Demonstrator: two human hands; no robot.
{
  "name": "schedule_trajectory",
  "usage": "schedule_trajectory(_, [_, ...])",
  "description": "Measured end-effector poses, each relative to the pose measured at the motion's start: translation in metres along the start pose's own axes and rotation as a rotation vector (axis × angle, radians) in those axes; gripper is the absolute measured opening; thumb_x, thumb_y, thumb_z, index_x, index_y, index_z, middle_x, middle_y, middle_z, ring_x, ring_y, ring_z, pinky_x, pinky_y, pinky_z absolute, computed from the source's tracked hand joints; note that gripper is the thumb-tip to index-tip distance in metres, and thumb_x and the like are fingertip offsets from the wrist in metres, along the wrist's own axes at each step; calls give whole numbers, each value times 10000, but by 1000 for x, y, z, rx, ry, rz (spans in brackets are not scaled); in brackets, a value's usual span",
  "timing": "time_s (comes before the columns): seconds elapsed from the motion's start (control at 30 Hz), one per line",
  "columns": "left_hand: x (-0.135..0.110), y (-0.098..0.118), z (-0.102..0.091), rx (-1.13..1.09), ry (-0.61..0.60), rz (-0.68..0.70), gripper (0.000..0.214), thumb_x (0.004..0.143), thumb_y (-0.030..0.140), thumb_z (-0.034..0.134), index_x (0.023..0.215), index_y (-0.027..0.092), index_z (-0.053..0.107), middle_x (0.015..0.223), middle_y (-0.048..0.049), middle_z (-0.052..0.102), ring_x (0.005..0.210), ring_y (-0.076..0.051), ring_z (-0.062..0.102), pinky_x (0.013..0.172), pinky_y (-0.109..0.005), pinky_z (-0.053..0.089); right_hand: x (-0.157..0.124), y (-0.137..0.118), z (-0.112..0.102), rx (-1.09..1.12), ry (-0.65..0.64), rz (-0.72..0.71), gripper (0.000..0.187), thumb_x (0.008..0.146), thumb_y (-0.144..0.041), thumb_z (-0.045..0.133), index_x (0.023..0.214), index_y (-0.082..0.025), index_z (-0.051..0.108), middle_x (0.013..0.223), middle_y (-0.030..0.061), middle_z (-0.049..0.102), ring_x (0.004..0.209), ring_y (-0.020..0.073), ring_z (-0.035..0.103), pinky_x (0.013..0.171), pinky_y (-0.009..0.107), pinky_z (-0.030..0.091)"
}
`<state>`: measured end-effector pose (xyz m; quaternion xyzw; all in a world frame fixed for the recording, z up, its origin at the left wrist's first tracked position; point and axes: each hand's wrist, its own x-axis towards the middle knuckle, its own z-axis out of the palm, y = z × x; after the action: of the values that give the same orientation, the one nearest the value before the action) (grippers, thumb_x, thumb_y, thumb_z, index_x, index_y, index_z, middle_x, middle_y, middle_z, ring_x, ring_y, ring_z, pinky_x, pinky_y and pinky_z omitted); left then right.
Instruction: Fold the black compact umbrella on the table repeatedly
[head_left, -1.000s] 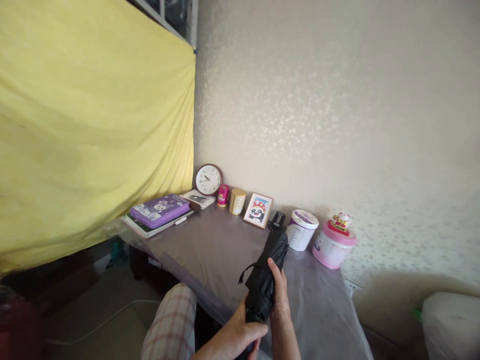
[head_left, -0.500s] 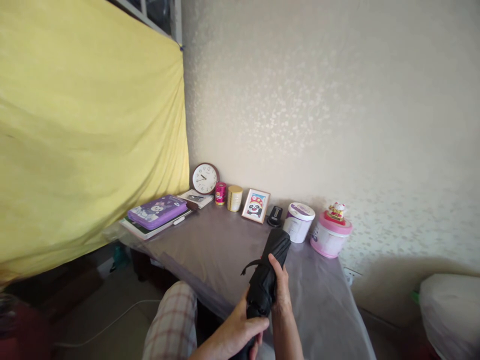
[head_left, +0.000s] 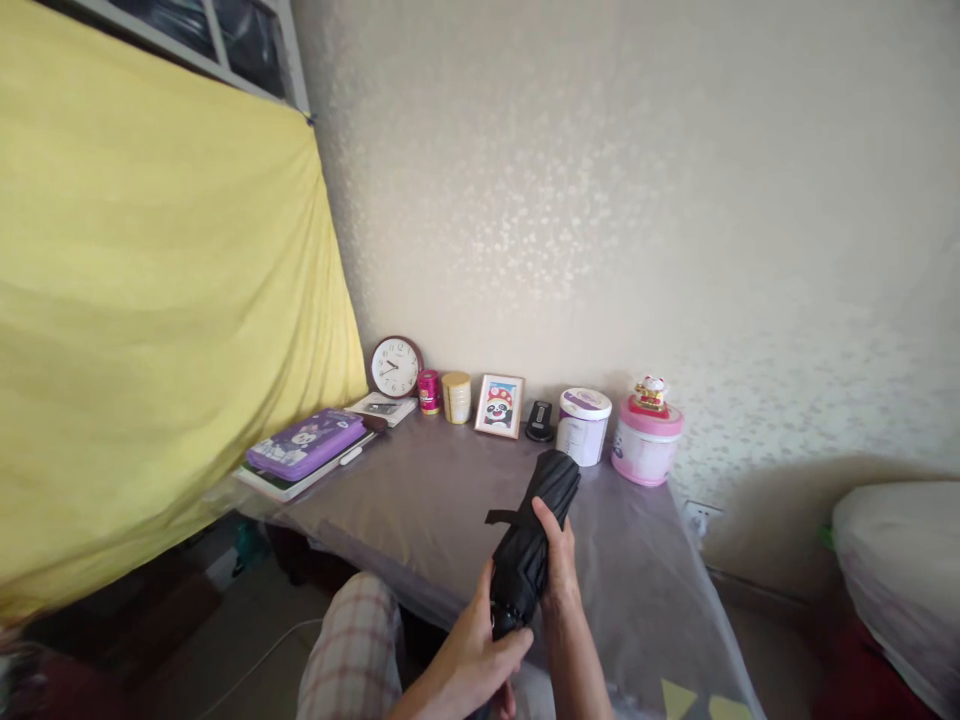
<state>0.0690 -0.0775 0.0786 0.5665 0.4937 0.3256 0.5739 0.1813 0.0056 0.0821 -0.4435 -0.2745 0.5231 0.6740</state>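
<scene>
A folded black umbrella (head_left: 525, 550) slants up and away from me over the front of the table, its loose strap (head_left: 504, 517) sticking out to the left. My left hand (head_left: 487, 645) is wrapped round the lower end near the handle, which is mostly hidden by the fingers. Higher up, my right hand (head_left: 556, 555) grips the folded fabric from the right side, thumb lying along it.
Along the wall stand a clock (head_left: 396, 366), a pink can (head_left: 428, 391), a yellow canister (head_left: 456, 398), a panda picture frame (head_left: 499, 406), a white tub (head_left: 583, 430) and a pink tub (head_left: 646, 447) topped by a cat figurine (head_left: 651, 395). A purple case (head_left: 306, 445) lies left.
The view has tilted a little. Both hands keep hold of the umbrella, which has turned slightly, and its strap now sticks out straighter to the left.
</scene>
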Motion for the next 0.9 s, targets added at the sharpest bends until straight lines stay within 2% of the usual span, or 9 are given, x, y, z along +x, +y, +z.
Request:
schedule_trajectory(0.1, [2, 5, 8, -160, -114, -15, 700, 758, 320, 523, 1360, 170, 201, 431, 113, 439, 276, -91, 360, 328, -171, 320, -1, -4, -4, 57, -42, 22, 544, 656, -501, 702, 1073, -178, 573, 782, -19, 644, 646, 169, 603, 611, 288, 499])
schedule_trajectory(0.17, [7, -1, 12, -81, -55, -8, 691, 752, 318, 530, 1349, 153, 223, 426, 115, 418, 280, -97, 342, 321, -181, 315, 1, -5, -6, -15, -5, -24, 549, 636, -489, 723, 1059, -170, 580, 809, -4, 656, 699, 183, 616, 635, 287, 502])
schedule_trajectory(0.3, [18, -22, 11, 309, 209, 13, 763, 743, 243, 550, 1403, 140, 182, 731, -50, 632, 537, -197, 593, 543, -291, 463, 8, -1, -6, -110, 80, -102, 527, 603, -468, 756, 996, -169, 572, 761, -3, 652, 678, 189, 619, 619, 292, 509])
schedule_trajectory(0.4, [21, -27, 5, 521, 281, 76, 750, 762, 191, 517, 1430, 159, 178, 950, -134, 664, 874, -281, 638, 772, -353, 438, 13, 3, -5, -102, 95, -111, 524, 616, -469, 754, 995, -179, 540, 726, -16, 637, 624, 182, 617, 579, 294, 512])
schedule_trajectory(0.47, [22, -21, 1, 504, 239, 97, 752, 764, 199, 517, 1434, 188, 175, 991, -130, 660, 900, -280, 636, 789, -353, 433, 16, 2, -6, -98, 122, -113, 516, 619, -467, 755, 991, -179, 542, 743, -15, 637, 640, 177, 621, 595, 287, 514])
schedule_trajectory(0.57, [24, -2, 1, 244, 47, 45, 851, 749, 231, 549, 1439, 249, 52, 908, -65, 658, 586, -177, 631, 601, -283, 471, 20, -3, -12, -57, 121, -73, 528, 628, -473, 745, 1024, -178, 555, 767, -12, 640, 645, 172, 627, 606, 286, 516])
schedule_trajectory(0.67, [31, 12, 4, -23, -137, -74, 907, 757, 251, 546, 1422, 268, -71, 691, 39, 595, 349, -86, 476, 404, -204, 395, 26, -10, -18, 4, 88, -10, 555, 640, -492, 727, 1064, -181, 552, 737, -15, 635, 599, 180, 630, 573, 297, 515])
schedule_trajectory(0.8, [46, 9, 4, -31, -177, -24, 846, 747, 272, 597, 1426, 241, 94, 673, 44, 567, 422, -84, 491, 404, -182, 390, 38, -13, -26, -53, 134, -43, 545, 642, -479, 732, 1069, -188, 559, 784, -9, 644, 654, 187, 643, 598, 289, 517])
schedule_trajectory(0.9, [60, 8, -3, -8, -154, 16, 958, 739, 267, 625, 1444, 177, -17, 911, -54, 631, 676, -161, 618, 599, -259, 487, 47, -14, -30, -135, 179, -86, 546, 626, -462, 749, 1056, -188, 554, 819, -1, 647, 689, 191, 642, 618, 295, 524])
